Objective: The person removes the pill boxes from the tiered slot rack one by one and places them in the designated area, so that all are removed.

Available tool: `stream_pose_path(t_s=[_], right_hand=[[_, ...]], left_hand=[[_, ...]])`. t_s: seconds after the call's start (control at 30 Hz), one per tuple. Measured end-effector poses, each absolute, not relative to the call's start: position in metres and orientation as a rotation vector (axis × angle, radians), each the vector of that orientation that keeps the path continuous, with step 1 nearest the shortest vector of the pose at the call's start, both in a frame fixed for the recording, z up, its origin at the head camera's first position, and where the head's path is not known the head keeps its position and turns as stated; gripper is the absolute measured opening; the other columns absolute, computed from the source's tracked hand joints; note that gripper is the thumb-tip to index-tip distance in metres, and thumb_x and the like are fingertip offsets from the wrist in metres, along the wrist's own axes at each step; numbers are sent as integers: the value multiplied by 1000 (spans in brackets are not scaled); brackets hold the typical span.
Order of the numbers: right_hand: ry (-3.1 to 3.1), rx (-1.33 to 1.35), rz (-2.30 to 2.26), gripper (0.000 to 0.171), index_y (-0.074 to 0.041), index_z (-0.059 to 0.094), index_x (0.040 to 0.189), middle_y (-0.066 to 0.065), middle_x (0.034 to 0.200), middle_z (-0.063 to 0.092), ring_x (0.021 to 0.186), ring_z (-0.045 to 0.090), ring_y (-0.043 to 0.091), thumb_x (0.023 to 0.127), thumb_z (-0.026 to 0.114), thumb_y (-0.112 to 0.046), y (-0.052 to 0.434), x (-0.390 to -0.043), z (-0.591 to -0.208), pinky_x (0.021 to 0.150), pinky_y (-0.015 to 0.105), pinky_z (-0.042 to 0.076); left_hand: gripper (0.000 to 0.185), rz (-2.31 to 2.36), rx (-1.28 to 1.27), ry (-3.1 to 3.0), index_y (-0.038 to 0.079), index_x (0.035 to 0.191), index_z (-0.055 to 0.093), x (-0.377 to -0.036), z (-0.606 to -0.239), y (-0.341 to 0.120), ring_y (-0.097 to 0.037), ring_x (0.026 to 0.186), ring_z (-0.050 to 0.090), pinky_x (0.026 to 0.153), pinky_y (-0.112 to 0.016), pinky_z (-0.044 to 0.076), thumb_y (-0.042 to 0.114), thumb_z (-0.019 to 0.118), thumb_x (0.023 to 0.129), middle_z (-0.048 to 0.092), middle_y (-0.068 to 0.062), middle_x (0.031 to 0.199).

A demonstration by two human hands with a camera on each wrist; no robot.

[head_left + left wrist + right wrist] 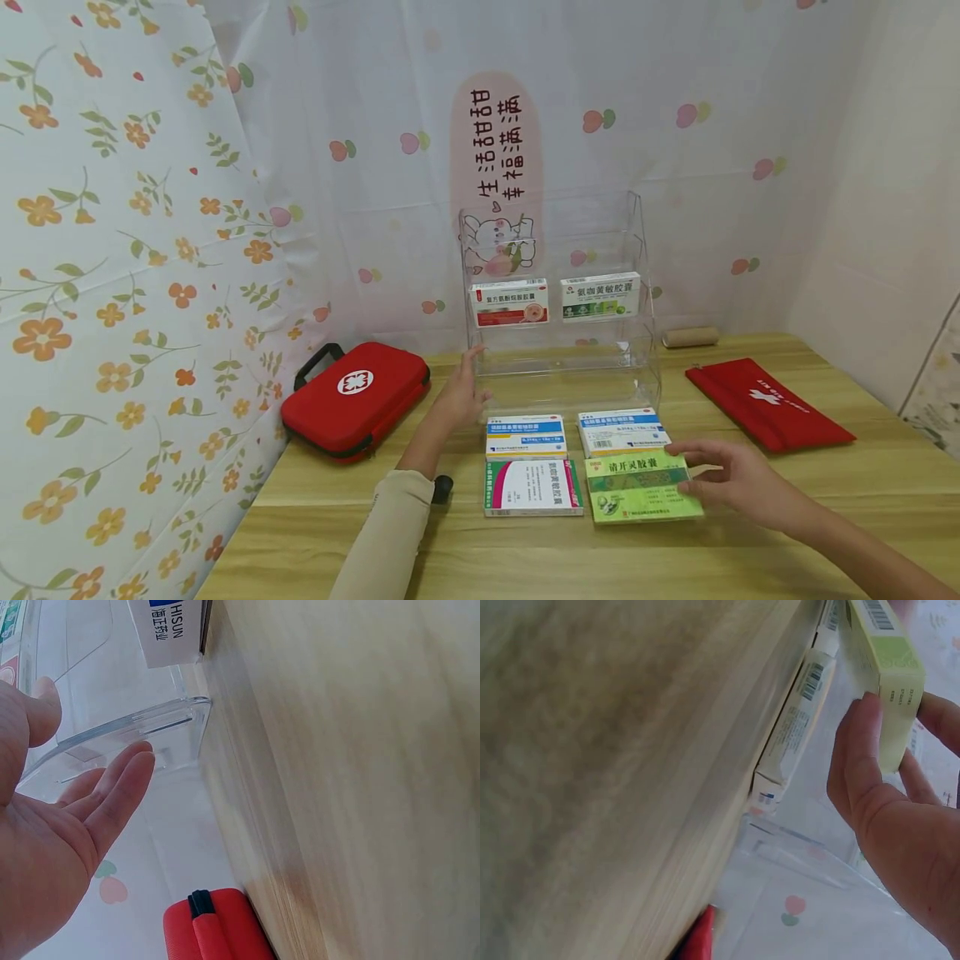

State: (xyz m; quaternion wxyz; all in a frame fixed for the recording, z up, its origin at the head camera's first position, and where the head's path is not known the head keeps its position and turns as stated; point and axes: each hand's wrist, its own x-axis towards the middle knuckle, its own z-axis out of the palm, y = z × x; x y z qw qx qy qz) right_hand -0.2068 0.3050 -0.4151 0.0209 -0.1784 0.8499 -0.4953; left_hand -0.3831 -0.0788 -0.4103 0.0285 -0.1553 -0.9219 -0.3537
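My right hand (738,487) pinches a green-yellow medicine box (641,492) by its right end. In the right wrist view the box (889,682) stands off the wood, thumb on one side and fingers on the other. My left hand (459,396) is at the left side of a clear acrylic display rack (555,367). Its fingers reach out fairly straight along the side panel in the left wrist view, thumb apart. On one tier of the rack stand a red-and-white box (510,305) and a green-and-white box (600,298).
Two blue-and-white boxes (525,437) lie before the rack, one partly behind the held box. A white box with green and magenta (532,487) lies nearer. A red first-aid case (360,396) sits left; a red pouch (765,404) and a brown roll (690,337) lie right.
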Motion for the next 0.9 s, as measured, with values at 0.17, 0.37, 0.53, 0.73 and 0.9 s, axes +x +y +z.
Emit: stream_pose_path(t_s=[0.17, 0.37, 0.53, 0.73, 0.9], right_hand=[[2509, -472, -1566, 53, 8, 50, 135, 37, 129, 51, 102, 64, 36, 91, 71, -12, 305, -208, -417, 70, 37, 60], [2502, -424, -1549, 53, 10, 49, 136, 34, 124, 56, 105, 61, 37, 91, 70, -10, 306, -209, -418, 65, 38, 59], [2524, -394, -1519, 51, 10, 52, 134, 35, 125, 56, 106, 61, 39, 90, 71, -10, 308, -212, -421, 61, 38, 59], [2548, -343, -1451, 49, 8, 56, 131, 34, 123, 58, 101, 63, 35, 90, 72, -13, 308, -215, -422, 62, 38, 59], [2534, -302, -1425, 50, 8, 55, 132, 33, 122, 60, 98, 62, 31, 91, 72, -16, 308, -216, -419, 62, 39, 58]], left_hand=[[84, -1107, -455, -2854, 37, 152, 11, -383, -411, -79, -37, 130, 47, 107, -55, 39, 11, 67, 95, 36, -21, 149], [84, -1128, -456, -2845, 37, 152, 12, -384, -411, -78, -37, 131, 46, 107, -56, 39, 11, 67, 95, 35, -20, 150], [83, -1141, -461, -2840, 37, 152, 12, -383, -410, -79, -38, 131, 46, 107, -56, 39, 11, 67, 95, 35, -20, 150], [82, -1156, -467, -2842, 34, 152, 13, -383, -410, -80, -38, 130, 46, 107, -57, 38, 11, 67, 95, 36, -21, 149], [83, -1151, -459, -2843, 38, 151, 12, -382, -409, -78, -37, 132, 45, 107, -55, 38, 11, 67, 95, 35, -19, 150]])
